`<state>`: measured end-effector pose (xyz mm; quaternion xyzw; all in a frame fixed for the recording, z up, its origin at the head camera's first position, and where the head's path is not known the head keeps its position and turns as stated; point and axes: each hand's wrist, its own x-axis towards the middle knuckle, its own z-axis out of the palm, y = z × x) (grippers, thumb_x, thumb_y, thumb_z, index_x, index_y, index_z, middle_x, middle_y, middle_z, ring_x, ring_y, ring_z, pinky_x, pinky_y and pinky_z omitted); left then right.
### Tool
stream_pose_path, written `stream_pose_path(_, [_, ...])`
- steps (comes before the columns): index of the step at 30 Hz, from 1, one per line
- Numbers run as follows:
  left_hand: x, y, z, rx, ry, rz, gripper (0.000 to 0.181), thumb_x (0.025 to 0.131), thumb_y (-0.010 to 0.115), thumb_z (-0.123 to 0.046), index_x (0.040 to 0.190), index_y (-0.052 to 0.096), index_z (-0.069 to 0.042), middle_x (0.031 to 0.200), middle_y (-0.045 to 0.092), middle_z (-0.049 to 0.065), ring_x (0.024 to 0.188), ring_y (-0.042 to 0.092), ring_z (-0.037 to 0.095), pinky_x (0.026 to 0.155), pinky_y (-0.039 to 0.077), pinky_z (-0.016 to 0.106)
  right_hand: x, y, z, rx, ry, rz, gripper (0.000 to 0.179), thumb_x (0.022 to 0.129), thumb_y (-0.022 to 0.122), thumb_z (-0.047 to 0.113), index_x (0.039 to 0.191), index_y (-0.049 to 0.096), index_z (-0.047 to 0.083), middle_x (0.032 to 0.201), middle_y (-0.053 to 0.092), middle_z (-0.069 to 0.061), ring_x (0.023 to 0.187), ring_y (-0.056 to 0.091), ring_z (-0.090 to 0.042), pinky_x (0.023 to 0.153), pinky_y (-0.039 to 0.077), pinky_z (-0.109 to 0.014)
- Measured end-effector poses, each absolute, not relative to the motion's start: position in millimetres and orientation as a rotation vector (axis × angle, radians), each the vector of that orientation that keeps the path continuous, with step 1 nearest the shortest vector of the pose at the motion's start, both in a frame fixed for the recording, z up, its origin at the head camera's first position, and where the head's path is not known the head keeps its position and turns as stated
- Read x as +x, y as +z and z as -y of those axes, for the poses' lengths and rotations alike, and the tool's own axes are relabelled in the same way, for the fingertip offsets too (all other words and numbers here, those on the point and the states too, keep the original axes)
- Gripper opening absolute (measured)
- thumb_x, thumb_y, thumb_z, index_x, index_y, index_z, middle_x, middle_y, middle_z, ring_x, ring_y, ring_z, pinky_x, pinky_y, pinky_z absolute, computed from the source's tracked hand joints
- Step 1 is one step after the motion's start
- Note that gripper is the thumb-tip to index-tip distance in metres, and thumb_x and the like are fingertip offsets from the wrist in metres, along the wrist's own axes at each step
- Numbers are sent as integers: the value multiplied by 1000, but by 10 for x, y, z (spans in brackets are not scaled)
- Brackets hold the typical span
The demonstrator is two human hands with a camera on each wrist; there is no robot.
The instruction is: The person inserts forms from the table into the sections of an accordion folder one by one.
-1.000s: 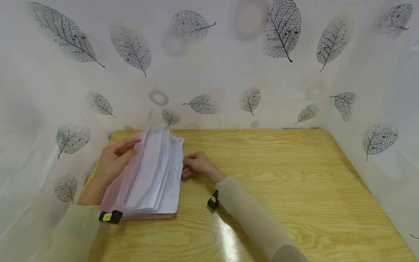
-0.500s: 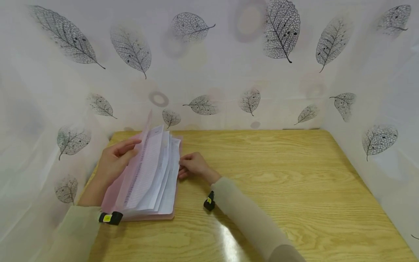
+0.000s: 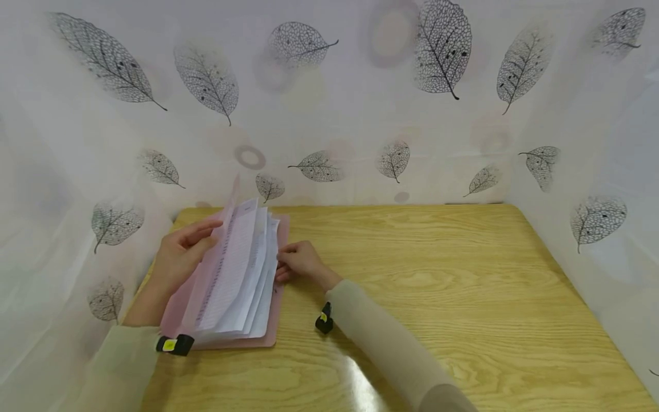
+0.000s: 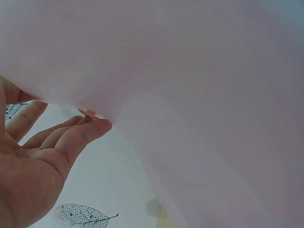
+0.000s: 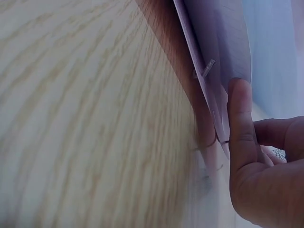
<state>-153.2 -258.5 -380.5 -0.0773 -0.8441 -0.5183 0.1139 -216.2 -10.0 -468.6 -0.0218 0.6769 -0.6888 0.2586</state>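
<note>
A pink translucent plastic folder (image 3: 282, 232) lies on the left part of the table, its front flap (image 3: 198, 297) raised and tilted left. Between flap and back panel stand several white printed sheets (image 3: 231, 257), fanned apart. My left hand (image 3: 180, 252) pinches the flap's edge; in the left wrist view the flap fills most of the picture, with a small orange button (image 4: 88, 114) by the fingertips. At the sheets' right edge, my right hand (image 3: 304, 262) pinches the paper between thumb and fingers. The right wrist view shows that thumb (image 5: 240, 99) against the sheets (image 5: 232, 38).
The wood-grain table (image 3: 422, 286) extends to the right of the folder. A white leaf-print curtain (image 3: 350, 109) hangs behind the table and along both sides. Each wrist carries a small black camera, one on the left (image 3: 175, 345), one on the right (image 3: 324, 319).
My right hand has moved a little to the left, shifting the sheets' right edge with it. More of the pink back panel shows on the right. The left hand stays in place.
</note>
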Motion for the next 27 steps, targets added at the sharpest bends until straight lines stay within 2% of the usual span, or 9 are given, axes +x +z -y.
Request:
stream_pose_path(2, [-1529, -3803, 2585, -235, -1520, 2469, 36, 102, 67, -6, 138, 70, -8, 129, 71, -18, 108, 63, -13, 85, 51, 8, -2151, -4663, 109, -56, -1857, -1849, 26, 104, 56, 0, 121, 66, -16, 97, 74, -36, 54, 68, -15, 61, 63, -32])
stream_pose_path(11, [-1527, -3799, 2583, -254, -1550, 2457, 36, 102, 65, -5, 137, 66, 2, 119, 66, -32, 108, 64, -13, 85, 51, 8, -2147, -4657, 143, -57, -1843, -1855, 28, 104, 55, 1, 124, 65, -17, 98, 74, -34, 55, 68, -15, 63, 63, -33])
stream_pose_path(20, [-1529, -3799, 2600, -260, -1540, 2451, 35, 102, 66, -5, 136, 68, 0, 120, 67, -29, 109, 63, -13, 83, 51, 8, -2155, -4665, 142, -65, -1832, -1846, 30, 104, 56, 0, 127, 65, -17, 100, 74, -36, 54, 69, -14, 62, 63, -32])
stream_pose_path(27, [-1528, -3797, 2604, -258, -1542, 2441, 35, 101, 66, -4, 136, 67, 2, 116, 67, -32, 107, 63, -14, 80, 51, 9, -2157, -4663, 140, -75, -1824, -1836, 30, 104, 57, 0, 127, 65, -15, 102, 74, -36, 56, 69, -14, 63, 63, -32])
